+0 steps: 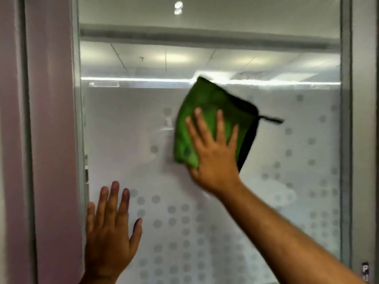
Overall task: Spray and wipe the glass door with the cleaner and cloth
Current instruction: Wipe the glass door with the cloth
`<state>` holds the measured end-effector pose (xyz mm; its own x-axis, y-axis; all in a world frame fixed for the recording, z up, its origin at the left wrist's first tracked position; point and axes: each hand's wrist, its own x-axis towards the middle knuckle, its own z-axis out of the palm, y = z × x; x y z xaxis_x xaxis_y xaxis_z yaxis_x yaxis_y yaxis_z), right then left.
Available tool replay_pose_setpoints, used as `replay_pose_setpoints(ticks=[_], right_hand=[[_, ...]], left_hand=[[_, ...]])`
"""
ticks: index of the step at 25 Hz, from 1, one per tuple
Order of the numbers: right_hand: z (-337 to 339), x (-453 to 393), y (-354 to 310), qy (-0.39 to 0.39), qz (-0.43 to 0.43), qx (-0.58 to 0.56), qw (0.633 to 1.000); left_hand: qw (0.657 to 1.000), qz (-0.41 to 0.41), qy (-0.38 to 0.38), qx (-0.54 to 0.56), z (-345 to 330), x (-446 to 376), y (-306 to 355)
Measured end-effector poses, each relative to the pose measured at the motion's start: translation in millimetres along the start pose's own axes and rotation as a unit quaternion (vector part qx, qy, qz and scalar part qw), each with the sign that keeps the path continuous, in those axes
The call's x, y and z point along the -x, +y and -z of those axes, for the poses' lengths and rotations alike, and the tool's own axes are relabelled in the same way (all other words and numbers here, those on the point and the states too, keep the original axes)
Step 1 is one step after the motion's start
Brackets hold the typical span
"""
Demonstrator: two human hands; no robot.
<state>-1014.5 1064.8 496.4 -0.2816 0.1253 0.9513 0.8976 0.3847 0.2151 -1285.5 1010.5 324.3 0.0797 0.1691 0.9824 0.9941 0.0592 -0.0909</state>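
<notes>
The glass door [127, 130] fills the view, frosted below with a pattern of grey dots and plain above. A green cloth [207, 111] with a dark edge and a small loop lies flat against the glass near the middle. My right hand [213, 152] presses on the lower part of the cloth with fingers spread, its arm reaching in from the lower right. My left hand [111, 228] rests flat on the glass at the lower left, fingers apart, holding nothing. No spray cleaner is in view.
A grey metal door frame [346, 119] runs down the right side. A pale wall or frame post [49, 140] stands at the left. Ceiling lights show through the plain upper glass.
</notes>
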Motion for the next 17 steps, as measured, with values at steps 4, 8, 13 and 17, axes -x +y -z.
replay_pose_setpoints(ticks=[4,8,13,17], right_hand=[[-12,86,14,-0.037,0.116,-0.024,0.992],[-13,179,63,-0.093,0.005,-0.063,0.994],[-18,208,67,-0.090,-0.258,-0.063,0.960],[-31,178,15,-0.012,-0.375,-0.139,0.917]], left_hand=[[1.000,0.010,-0.008,-0.002,7,-1,2],[0.999,0.029,-0.025,0.005,15,-4,10],[0.998,0.046,-0.046,0.025,7,24,26],[0.998,0.032,-0.062,0.004,-5,59,30]])
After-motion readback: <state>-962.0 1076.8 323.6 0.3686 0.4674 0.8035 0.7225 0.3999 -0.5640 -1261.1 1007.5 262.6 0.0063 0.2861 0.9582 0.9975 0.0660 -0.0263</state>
